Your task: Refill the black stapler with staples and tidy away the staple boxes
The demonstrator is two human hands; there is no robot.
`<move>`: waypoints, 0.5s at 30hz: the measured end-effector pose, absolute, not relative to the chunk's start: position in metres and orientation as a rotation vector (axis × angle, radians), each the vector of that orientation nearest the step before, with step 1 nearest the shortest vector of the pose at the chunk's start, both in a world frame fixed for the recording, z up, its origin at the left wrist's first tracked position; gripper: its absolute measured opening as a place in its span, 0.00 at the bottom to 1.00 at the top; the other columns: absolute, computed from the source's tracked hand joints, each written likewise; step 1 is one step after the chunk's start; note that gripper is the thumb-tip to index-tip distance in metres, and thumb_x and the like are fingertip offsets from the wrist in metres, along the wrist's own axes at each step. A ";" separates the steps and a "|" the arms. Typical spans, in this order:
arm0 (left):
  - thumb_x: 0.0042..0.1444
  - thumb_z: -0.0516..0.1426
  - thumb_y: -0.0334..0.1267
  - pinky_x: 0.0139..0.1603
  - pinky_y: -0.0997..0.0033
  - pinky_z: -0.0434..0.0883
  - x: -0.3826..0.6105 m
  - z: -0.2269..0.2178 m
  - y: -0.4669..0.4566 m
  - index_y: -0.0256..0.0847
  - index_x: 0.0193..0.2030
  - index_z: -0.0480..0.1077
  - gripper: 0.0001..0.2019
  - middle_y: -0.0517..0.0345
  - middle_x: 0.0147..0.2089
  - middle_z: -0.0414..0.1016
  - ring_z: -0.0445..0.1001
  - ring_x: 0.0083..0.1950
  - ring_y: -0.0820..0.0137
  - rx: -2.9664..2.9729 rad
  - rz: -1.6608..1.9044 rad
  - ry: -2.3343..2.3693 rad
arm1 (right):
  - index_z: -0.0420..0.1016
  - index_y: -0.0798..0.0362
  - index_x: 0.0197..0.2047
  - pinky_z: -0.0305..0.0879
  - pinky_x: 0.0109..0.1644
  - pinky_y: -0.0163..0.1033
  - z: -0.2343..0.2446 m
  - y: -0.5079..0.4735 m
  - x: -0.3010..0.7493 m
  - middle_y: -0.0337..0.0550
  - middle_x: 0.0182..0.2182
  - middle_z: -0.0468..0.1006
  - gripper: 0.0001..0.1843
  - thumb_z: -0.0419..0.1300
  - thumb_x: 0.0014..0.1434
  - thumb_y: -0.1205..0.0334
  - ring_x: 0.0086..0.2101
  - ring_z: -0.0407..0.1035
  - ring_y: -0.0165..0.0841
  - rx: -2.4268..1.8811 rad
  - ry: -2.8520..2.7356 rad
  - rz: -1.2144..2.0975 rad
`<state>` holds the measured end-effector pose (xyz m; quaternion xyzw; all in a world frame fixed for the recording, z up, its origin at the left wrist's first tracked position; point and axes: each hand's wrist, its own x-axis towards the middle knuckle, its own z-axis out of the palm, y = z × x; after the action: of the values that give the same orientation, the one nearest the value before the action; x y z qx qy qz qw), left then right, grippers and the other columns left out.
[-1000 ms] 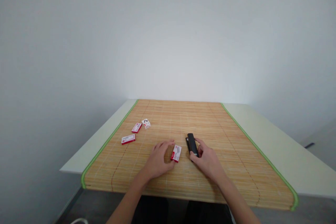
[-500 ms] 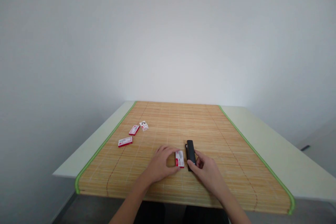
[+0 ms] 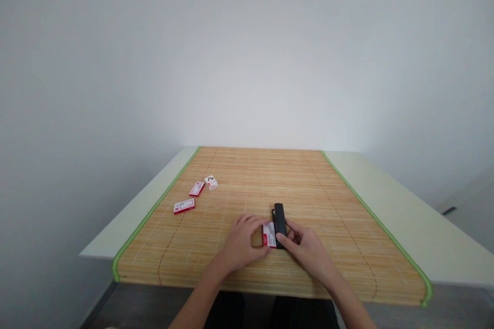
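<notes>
My left hand [image 3: 247, 239] grips a small red and white box [image 3: 269, 235] by its two ends, thumb at the near end and fingers at the far one. A black stapler [image 3: 280, 221] lies on the bamboo mat [image 3: 309, 180], right beside the box's right edge. Fingers and thumb of my right hand [image 3: 304, 244] close on the stapler's near part from the right. Whether the box touches the stapler or slips slightly under its edge, I cannot tell.
Two more red and white boxes [image 3: 184, 206] [image 3: 197, 188] lie at the left of the mat. Close to them is a small printed card [image 3: 211, 182]. The mat has green edging, and the white table [image 3: 397, 211] shows on both sides. A pale wall [image 3: 247, 61] stands behind.
My left hand has slid the small box to the right, up against the stapler's side. My right hand and the stapler have stayed nearly in place.
</notes>
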<state>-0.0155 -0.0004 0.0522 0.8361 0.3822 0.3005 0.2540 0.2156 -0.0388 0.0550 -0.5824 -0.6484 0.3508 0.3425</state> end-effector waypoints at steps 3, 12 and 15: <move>0.48 0.69 0.40 0.67 0.53 0.62 -0.015 0.051 -0.001 0.54 0.61 0.70 0.32 0.58 0.61 0.74 0.69 0.62 0.56 2.265 0.821 1.059 | 0.79 0.53 0.49 0.57 0.28 0.35 0.052 -0.038 0.218 0.34 0.22 0.69 0.21 0.62 0.63 0.45 0.24 0.63 0.30 -1.479 -1.663 0.983; 0.45 0.72 0.51 0.71 0.50 0.61 -0.018 0.043 -0.003 0.53 0.70 0.62 0.45 0.54 0.70 0.65 0.64 0.69 0.54 2.142 0.850 1.086 | 0.70 0.52 0.63 0.58 0.26 0.37 0.040 -0.034 0.240 0.34 0.20 0.70 0.32 0.53 0.67 0.39 0.21 0.64 0.32 -1.546 -1.445 0.807; 0.55 0.67 0.50 0.71 0.52 0.62 -0.027 0.037 -0.003 0.54 0.70 0.62 0.37 0.53 0.70 0.65 0.64 0.70 0.56 2.091 0.938 1.185 | 0.73 0.52 0.61 0.56 0.27 0.37 0.036 -0.031 0.249 0.35 0.21 0.70 0.30 0.52 0.67 0.40 0.22 0.62 0.32 -1.578 -1.417 0.684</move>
<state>-0.0272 -0.0027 0.0372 0.7788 0.4413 0.3494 0.2769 0.2489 -0.0310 0.0357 -0.6356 -0.5708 0.2756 0.4407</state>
